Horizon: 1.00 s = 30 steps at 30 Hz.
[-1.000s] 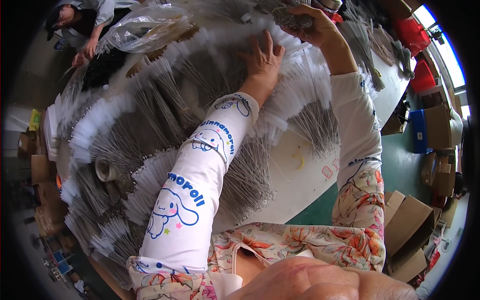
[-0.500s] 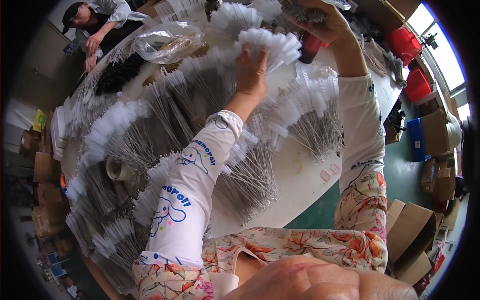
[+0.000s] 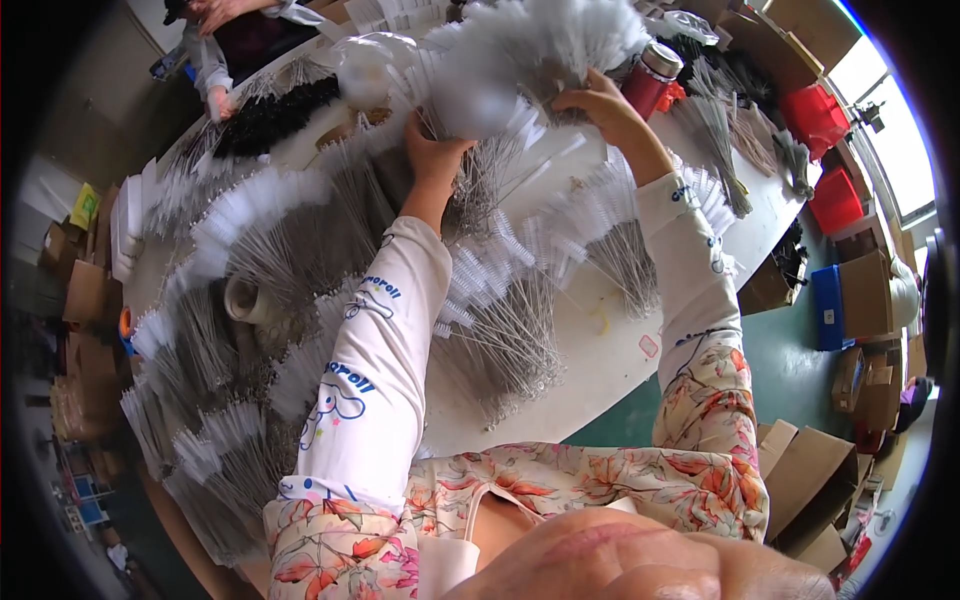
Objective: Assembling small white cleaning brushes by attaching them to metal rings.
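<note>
Plainly, the large white brush bundle (image 3: pixel 560 35) fans out just beyond the right hand (image 3: pixel 600 108), which holds it near its lower edge between thumb and fingers. To its left, the left hand (image 3: pixel 435 150) curves beside a blurred white brush cluster (image 3: pixel 475 100); whether it grips that, I cannot tell. Nearer the body, more wire-stemmed brushes (image 3: pixel 505 325) lie on the white table (image 3: pixel 590 375). A red flask (image 3: pixel 650 80) stands just right of the right hand.
</note>
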Each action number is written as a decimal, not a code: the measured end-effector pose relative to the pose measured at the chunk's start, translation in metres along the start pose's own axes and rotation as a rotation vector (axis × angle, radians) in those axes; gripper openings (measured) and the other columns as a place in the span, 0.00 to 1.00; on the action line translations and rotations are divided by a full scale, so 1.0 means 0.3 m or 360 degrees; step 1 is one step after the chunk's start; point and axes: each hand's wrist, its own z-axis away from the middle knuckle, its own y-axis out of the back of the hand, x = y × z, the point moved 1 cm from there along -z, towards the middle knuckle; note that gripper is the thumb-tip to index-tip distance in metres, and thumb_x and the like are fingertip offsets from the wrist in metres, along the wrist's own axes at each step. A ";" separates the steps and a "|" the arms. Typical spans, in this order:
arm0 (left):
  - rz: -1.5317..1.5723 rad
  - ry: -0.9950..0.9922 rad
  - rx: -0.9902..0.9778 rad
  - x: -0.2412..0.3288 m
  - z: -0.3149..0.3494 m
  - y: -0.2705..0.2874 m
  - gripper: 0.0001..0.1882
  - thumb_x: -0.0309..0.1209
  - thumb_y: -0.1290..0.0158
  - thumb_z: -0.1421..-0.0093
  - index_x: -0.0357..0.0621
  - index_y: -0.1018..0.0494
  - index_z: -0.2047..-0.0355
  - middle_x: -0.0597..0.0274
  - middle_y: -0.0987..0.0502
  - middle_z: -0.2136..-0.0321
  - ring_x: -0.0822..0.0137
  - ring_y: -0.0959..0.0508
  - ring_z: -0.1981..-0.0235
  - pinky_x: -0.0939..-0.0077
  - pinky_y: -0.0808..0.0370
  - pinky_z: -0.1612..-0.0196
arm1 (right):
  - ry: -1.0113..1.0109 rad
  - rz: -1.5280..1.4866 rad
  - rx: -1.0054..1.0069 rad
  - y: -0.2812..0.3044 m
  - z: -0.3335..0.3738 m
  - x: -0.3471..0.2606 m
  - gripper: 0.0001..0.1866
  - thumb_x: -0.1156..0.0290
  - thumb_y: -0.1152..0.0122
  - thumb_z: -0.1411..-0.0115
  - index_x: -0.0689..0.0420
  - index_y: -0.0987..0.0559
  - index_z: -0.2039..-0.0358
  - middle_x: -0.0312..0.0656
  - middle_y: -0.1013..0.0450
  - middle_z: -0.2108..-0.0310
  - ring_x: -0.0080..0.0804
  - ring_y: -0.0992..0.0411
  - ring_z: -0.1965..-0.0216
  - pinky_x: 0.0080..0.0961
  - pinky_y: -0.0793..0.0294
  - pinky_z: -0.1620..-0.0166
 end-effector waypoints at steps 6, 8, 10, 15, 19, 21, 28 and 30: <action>-0.0065 -0.0020 0.0127 -0.013 -0.004 0.076 0.42 0.21 0.36 0.68 0.37 0.41 0.50 0.56 0.31 0.57 0.62 0.29 0.57 0.71 0.31 0.55 | -0.0629 0.0930 -0.0112 -0.144 0.032 0.098 0.35 0.63 0.29 0.65 0.61 0.30 0.55 0.42 0.27 0.63 0.35 0.29 0.63 0.30 0.31 0.60; -0.0213 -0.0207 0.0137 -0.036 -0.018 0.051 0.40 0.22 0.35 0.68 0.37 0.40 0.51 0.56 0.31 0.57 0.62 0.29 0.57 0.71 0.31 0.54 | -0.0773 0.0976 -0.0015 -0.131 0.027 0.102 0.36 0.60 0.27 0.66 0.61 0.28 0.55 0.42 0.27 0.62 0.37 0.29 0.62 0.34 0.32 0.58; -0.0335 -0.0276 0.0151 -0.042 -0.021 0.036 0.40 0.23 0.35 0.68 0.37 0.39 0.52 0.56 0.31 0.58 0.62 0.29 0.57 0.70 0.32 0.53 | -0.0946 0.1030 -0.0238 -0.120 0.032 0.115 0.38 0.53 0.28 0.64 0.61 0.28 0.54 0.49 0.32 0.53 0.42 0.35 0.53 0.38 0.34 0.55; -0.1482 -0.0367 0.0244 0.019 0.002 -0.009 0.46 0.41 0.31 0.71 0.31 0.40 0.53 0.47 0.31 0.58 0.53 0.29 0.55 0.66 0.34 0.49 | -0.0992 0.0976 -0.0216 -0.114 0.039 0.118 0.38 0.54 0.29 0.63 0.61 0.28 0.53 0.49 0.34 0.50 0.46 0.38 0.47 0.40 0.36 0.52; -0.1836 0.0090 0.0302 0.113 -0.001 -0.088 0.55 0.49 0.31 0.71 0.26 0.45 0.50 0.40 0.32 0.54 0.51 0.30 0.52 0.65 0.34 0.48 | -0.0549 0.0913 -0.0339 0.118 -0.014 0.219 0.31 0.68 0.32 0.57 0.57 0.29 0.50 0.45 0.33 0.49 0.48 0.40 0.46 0.43 0.38 0.48; -0.1747 0.0760 -0.0065 0.180 -0.045 -0.047 0.61 0.55 0.33 0.68 0.27 0.51 0.45 0.40 0.39 0.48 0.51 0.38 0.45 0.65 0.37 0.44 | -0.0486 0.1084 -0.0313 0.055 -0.001 0.138 0.32 0.79 0.36 0.57 0.53 0.31 0.48 0.41 0.33 0.50 0.40 0.37 0.48 0.38 0.35 0.49; 0.0091 0.0781 0.0024 0.603 -0.001 -0.175 0.35 0.46 0.45 0.49 0.31 0.39 0.48 0.43 0.33 0.51 0.59 0.27 0.55 0.68 0.27 0.54 | 0.0279 0.1322 0.0288 0.258 -0.033 -0.044 0.30 0.83 0.41 0.57 0.48 0.29 0.50 0.43 0.32 0.52 0.32 0.32 0.53 0.22 0.32 0.53; 0.0872 0.0739 0.0138 0.788 0.012 -0.219 0.24 0.37 0.49 0.43 0.35 0.36 0.51 0.46 0.31 0.58 0.59 0.26 0.62 0.68 0.26 0.61 | 0.0321 0.1098 0.0221 0.167 -0.046 -0.105 0.24 0.79 0.41 0.51 0.46 0.26 0.52 0.44 0.32 0.53 0.34 0.33 0.54 0.25 0.33 0.53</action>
